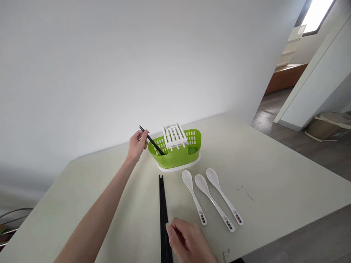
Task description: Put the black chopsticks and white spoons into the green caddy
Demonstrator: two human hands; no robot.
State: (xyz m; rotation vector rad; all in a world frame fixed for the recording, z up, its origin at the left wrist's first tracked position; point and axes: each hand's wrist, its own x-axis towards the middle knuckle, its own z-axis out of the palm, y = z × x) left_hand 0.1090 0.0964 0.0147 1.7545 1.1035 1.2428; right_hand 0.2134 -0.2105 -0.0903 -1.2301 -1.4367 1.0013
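Observation:
My left hand [138, 144] is closed around a pair of black chopsticks [155, 145], tilted with their lower ends inside the left compartment of a green utensil basket [175, 157]. A white slatted rack [174, 136] sits across the basket's middle. More black chopsticks [163, 215] lie side by side on the table, pointing toward the basket. My right hand [189, 241] is curled at their right edge, its thumb and fingers near them; whether it grips any is hidden. To the right lie three white spoons [211, 197] with bowls toward the basket.
The pale table [255, 160] stands against a white wall [123, 65]. Dark marks show on its right part. At the far right is a doorway with a wooden floor and a brown box [329, 126]. A wire rack [13, 219] shows at the lower left.

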